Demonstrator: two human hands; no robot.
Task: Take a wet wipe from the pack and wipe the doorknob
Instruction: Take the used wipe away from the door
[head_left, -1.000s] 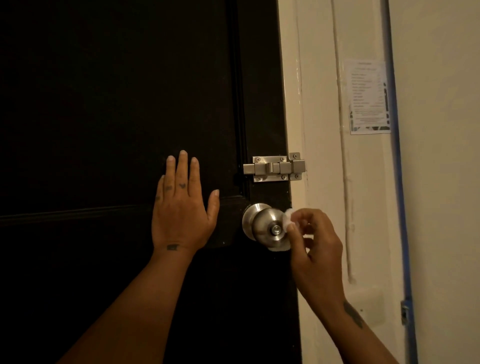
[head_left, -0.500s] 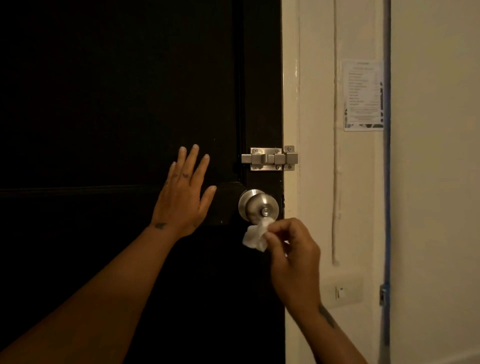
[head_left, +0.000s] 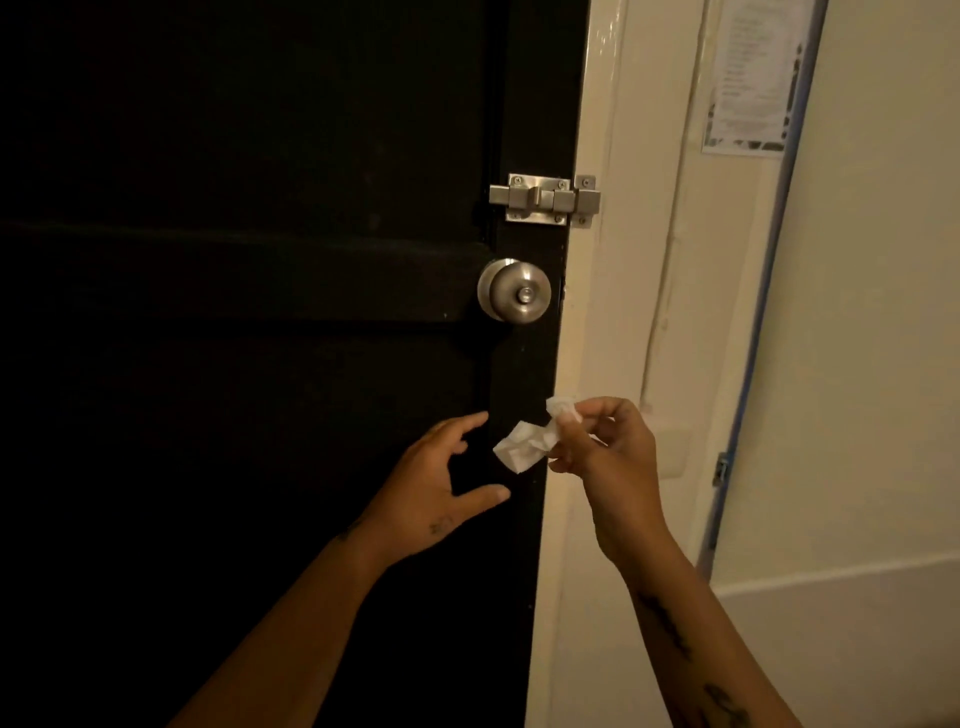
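Note:
A round brushed-metal doorknob (head_left: 515, 291) sits on the right side of a black door (head_left: 249, 260). My right hand (head_left: 605, 457) is well below the knob, pinching a crumpled white wet wipe (head_left: 524, 449) that hangs to the left of its fingers. My left hand (head_left: 441, 486) is off the door, open with fingers spread, just left of the wipe and apart from it. The wipe pack is not in view.
A metal slide bolt (head_left: 544, 199) spans the door edge and the cream frame (head_left: 597, 312) above the knob. A printed notice (head_left: 753, 78) hangs on the wall at upper right, beside a blue strip (head_left: 769, 291).
My right hand has dropped away from the knob with the wipe. My left hand has left the door panel and come down beside the wipe. The view has tilted lower.

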